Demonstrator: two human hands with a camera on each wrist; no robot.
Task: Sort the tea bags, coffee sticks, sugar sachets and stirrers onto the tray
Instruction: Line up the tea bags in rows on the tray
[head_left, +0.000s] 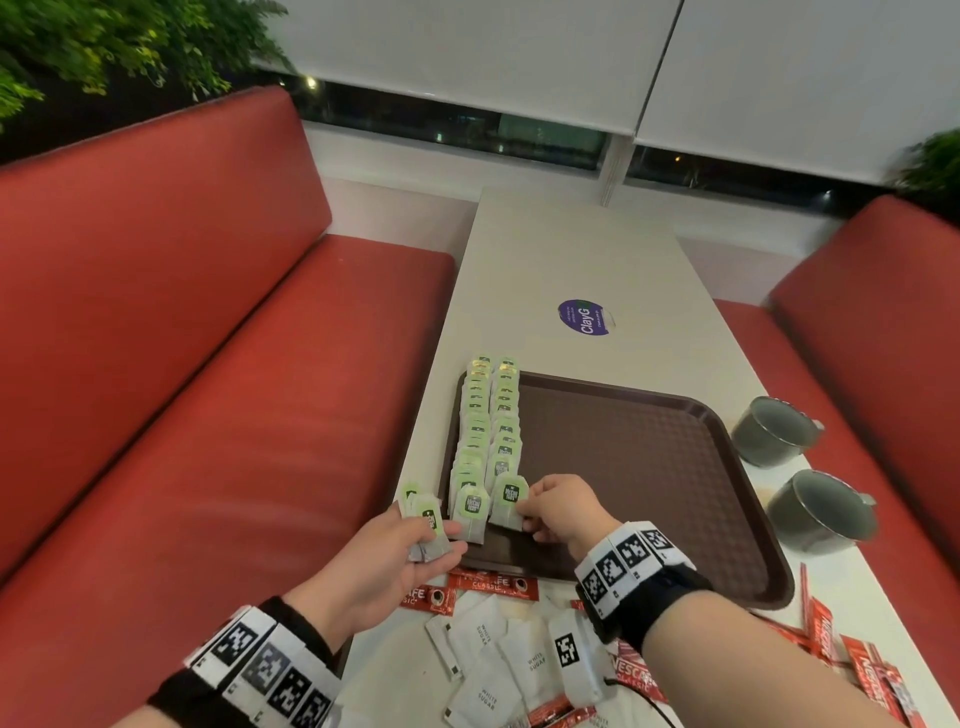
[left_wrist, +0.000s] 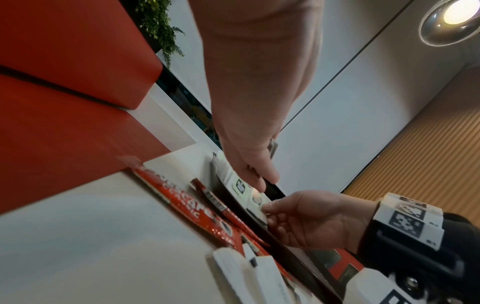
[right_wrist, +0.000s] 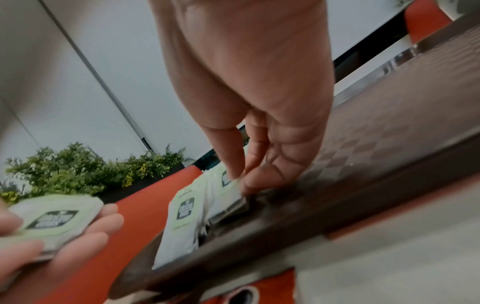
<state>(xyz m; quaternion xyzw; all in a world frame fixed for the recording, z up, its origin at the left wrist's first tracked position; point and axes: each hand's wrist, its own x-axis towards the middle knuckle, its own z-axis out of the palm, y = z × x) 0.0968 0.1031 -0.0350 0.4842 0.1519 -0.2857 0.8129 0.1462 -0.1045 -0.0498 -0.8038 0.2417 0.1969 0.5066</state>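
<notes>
A brown tray (head_left: 649, 467) lies on the pale table. Two overlapping rows of green-labelled tea bags (head_left: 491, 415) run down its left side. My right hand (head_left: 558, 506) pinches the nearest tea bag (head_left: 510, 501) of the right row, low over the tray; in the right wrist view the fingertips (right_wrist: 249, 181) press that tea bag (right_wrist: 228, 185) down. My left hand (head_left: 395, 551) holds a small stack of tea bags (head_left: 428, 525) just left of the tray's near corner, and the stack of tea bags (right_wrist: 52, 220) also shows there. Red coffee sticks (head_left: 483, 584) and white sugar sachets (head_left: 483, 639) lie loose in front of the tray.
Two grey metal cups (head_left: 774, 431) (head_left: 821, 512) stand right of the tray near the table edge. More red coffee sticks (head_left: 857, 660) lie at the near right. A round purple sticker (head_left: 586, 317) marks the table beyond the tray. Red bench seats (head_left: 208, 389) flank the table.
</notes>
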